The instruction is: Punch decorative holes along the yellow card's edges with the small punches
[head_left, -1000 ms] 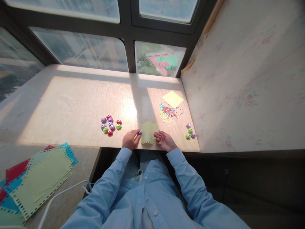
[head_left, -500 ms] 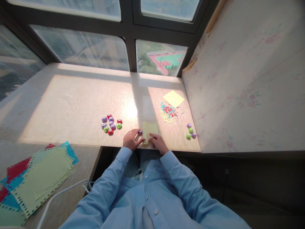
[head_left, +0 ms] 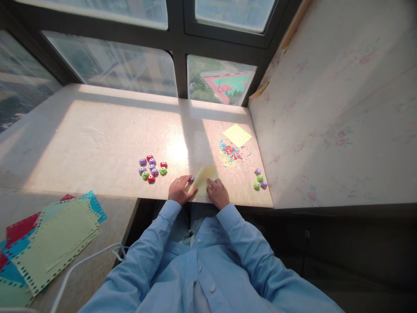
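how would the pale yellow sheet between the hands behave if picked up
The pale yellow sheet would probably flex easily, since it looks bent over between the left hand and right hand. It is likely light, as it looks thin.

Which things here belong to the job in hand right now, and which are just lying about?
Seemingly in use:
pale yellow sheet, at the left hand and right hand
purple eyed piece, by the left hand

Lying untouched, though some may be related:
left eyed cluster
right eyed cluster
coloured confetti
far yellow sheet
coloured sheet pile
white cable
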{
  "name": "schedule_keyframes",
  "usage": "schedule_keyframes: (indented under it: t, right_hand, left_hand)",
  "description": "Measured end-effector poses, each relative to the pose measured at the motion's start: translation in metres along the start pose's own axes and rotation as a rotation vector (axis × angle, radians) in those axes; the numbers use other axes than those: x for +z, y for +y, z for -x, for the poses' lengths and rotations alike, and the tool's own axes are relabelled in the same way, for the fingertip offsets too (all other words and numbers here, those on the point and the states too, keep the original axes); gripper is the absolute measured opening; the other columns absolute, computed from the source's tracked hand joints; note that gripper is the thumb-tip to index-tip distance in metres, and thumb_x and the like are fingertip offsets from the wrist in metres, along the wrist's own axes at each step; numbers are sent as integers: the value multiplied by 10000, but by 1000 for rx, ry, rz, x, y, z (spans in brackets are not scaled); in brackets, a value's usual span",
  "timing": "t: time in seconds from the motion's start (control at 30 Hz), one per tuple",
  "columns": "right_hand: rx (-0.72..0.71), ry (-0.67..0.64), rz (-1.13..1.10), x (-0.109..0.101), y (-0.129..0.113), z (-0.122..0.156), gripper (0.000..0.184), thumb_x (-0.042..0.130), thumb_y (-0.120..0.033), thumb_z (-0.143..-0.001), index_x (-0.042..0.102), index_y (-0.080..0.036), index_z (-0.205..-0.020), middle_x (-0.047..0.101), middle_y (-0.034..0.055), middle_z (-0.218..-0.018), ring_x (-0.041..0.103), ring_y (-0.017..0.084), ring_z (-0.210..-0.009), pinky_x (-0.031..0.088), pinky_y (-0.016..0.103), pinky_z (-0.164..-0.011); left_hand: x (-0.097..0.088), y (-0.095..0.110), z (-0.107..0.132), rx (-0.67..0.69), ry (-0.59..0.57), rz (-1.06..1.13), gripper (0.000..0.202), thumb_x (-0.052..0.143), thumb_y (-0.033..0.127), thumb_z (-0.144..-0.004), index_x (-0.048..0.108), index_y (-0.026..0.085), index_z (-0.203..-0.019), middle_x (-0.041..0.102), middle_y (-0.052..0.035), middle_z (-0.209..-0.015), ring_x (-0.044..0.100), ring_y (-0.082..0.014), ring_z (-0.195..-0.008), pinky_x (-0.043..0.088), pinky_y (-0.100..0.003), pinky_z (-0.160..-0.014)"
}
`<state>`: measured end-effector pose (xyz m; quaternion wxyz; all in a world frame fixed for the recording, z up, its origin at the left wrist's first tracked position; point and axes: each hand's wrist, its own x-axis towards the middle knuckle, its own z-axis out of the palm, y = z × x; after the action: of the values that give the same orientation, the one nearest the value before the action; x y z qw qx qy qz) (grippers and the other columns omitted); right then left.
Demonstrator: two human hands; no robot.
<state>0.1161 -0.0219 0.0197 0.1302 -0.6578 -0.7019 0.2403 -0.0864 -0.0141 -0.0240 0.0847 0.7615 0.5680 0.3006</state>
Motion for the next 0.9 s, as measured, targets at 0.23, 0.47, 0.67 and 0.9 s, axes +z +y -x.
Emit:
schedule_keyframes:
  t: [0.23,0.47,0.67,0.9]
  right_hand:
    - [76,241,-452,10,24,-13,765,637,-257,-784,402,-68,-1487,456,244,-1480,386,352,-1421,345,494,-1159]
    - [320,173,-1102,4,21,-33,712,703,-370,-709,486,-199,-1365,542,156,-1435,563,268,-1267,520,326,-911]
    - [387,104,-1207,-17,33,-35,638,809,-425,-577,635,-174,-1138,712,84,-1085,647,199,-885,467,259,-660]
    - [307,-92,-1083,-21,39,-21,390,774,-486,-628,670,-171,-832,670,18,-716,573,163,-617,391,252,-508]
  left_hand:
    - [2,-1,0,-20,-6,-2,507,689,514,-834,636,215,-1241,707,-119,-1217,670,-302,-1048,530,-437,-930]
    - [2,-1,0,-34,-15,6,497,690,500,-832,639,220,-1239,705,-119,-1220,669,-303,-1047,534,-441,-924]
    - [2,-1,0,-37,-27,13,503,689,505,-833,638,223,-1246,701,-120,-1221,666,-303,-1055,535,-438,-918]
    - [2,0,0,-31,-15,6,530,701,540,-823,644,206,-1230,710,-128,-1210,671,-310,-1038,536,-443,-917]
